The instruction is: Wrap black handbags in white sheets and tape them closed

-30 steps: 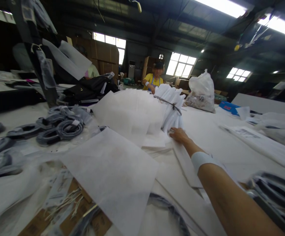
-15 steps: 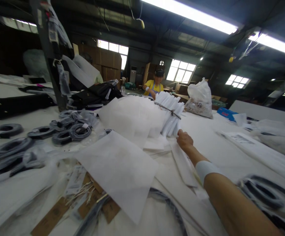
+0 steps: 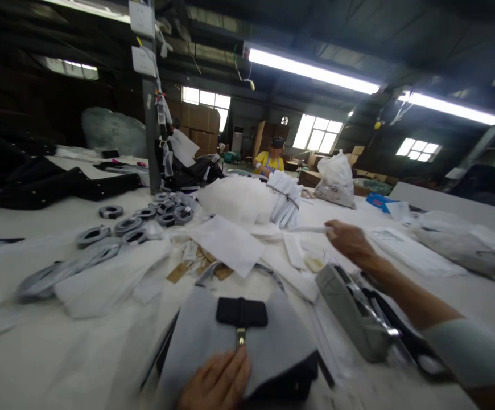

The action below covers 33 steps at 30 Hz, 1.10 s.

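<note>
A handbag (image 3: 205,330) with a grey front, black sides and a black tab with a metal clasp lies before me at the bottom of the view. My left hand (image 3: 219,378) rests on its front just below the clasp, fingers extended and holding nothing. Over the table on the right, my right hand (image 3: 345,239) is closed on one end of a thin white roll (image 3: 309,229), which points left. Beyond it stands a tied bundle of white rolls (image 3: 285,196). A pile of white sheets (image 3: 234,199) is left of the bundle, and a loose white sheet (image 3: 230,242) lies nearer the bag.
A grey box-shaped device (image 3: 352,316) sits under my right forearm. Coiled grey straps (image 3: 166,213) and brown tags (image 3: 177,272) lie to the left. A metal post (image 3: 151,125) rises behind. Farther off are a filled plastic bag (image 3: 336,179) and a person in yellow (image 3: 269,160).
My right hand has moved from the bundle back to the right, with a white roll in it. The view has shifted, bringing the handbag and my left hand into sight.
</note>
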Each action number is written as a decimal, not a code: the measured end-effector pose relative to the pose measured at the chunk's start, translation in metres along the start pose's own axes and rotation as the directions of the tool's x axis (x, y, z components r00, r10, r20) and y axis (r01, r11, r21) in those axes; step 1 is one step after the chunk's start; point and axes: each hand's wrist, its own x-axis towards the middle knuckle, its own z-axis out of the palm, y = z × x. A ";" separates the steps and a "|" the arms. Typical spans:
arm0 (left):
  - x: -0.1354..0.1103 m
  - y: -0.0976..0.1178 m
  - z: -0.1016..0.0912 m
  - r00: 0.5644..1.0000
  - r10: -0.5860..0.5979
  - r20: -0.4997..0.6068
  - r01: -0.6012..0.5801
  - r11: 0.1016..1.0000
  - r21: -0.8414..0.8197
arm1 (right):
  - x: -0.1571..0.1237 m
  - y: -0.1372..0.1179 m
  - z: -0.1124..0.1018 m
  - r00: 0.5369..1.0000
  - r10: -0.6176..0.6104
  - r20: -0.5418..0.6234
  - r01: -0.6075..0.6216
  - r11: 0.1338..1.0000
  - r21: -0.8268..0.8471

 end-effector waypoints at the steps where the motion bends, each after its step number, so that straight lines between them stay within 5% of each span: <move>1: 0.001 0.003 -0.003 0.999 -0.040 -0.014 0.039 0.998 -0.053 | -0.019 0.010 -0.016 1.000 0.008 0.007 -0.008 0.999 0.052; 2: 0.002 0.005 -0.006 0.997 -0.056 0.048 0.061 0.993 -0.103 | -0.038 0.023 -0.031 1.000 0.017 0.013 -0.019 0.988 0.150; 3: 0.003 0.007 -0.010 0.992 -0.062 0.110 0.077 0.987 -0.140 | -0.057 0.037 -0.045 0.999 0.037 -0.033 -0.018 0.894 0.447; 5: 0.007 0.007 -0.016 0.975 -0.064 0.214 0.110 0.971 -0.212 | -0.093 0.067 -0.065 0.994 0.103 0.032 -0.088 0.604 0.792; 8: 0.014 0.001 -0.022 0.927 -0.030 0.374 0.147 0.946 -0.289 | -0.151 0.101 -0.072 0.949 0.150 0.278 -0.313 0.333 0.889; 10: 0.020 -0.005 -0.025 0.905 0.015 0.426 0.134 0.939 -0.318 | -0.189 0.107 -0.058 0.896 0.039 0.442 -0.433 0.299 0.851; 13: 0.033 -0.015 -0.031 0.847 0.096 0.524 0.108 0.933 -0.345 | -0.237 0.086 -0.017 0.776 -0.253 0.577 -0.473 0.370 0.799; 16: 0.052 -0.025 -0.037 0.762 0.172 0.624 0.090 0.926 -0.365 | -0.267 0.047 0.030 0.727 -0.316 0.609 -0.520 0.326 0.790; 20: 0.077 -0.036 -0.044 0.707 0.229 0.669 0.057 0.925 -0.377 | -0.284 0.001 0.074 0.768 -0.206 0.607 -0.589 0.146 0.795; 26: 0.094 -0.035 -0.054 0.657 0.234 0.716 0.052 0.934 -0.353 | -0.283 -0.025 0.102 0.860 0.054 0.508 -0.500 -0.115 0.859; 33: 0.074 0.003 -0.054 0.734 0.000 0.679 0.163 0.971 -0.175 | -0.289 -0.033 0.123 0.854 0.194 0.482 -0.481 -0.058 0.875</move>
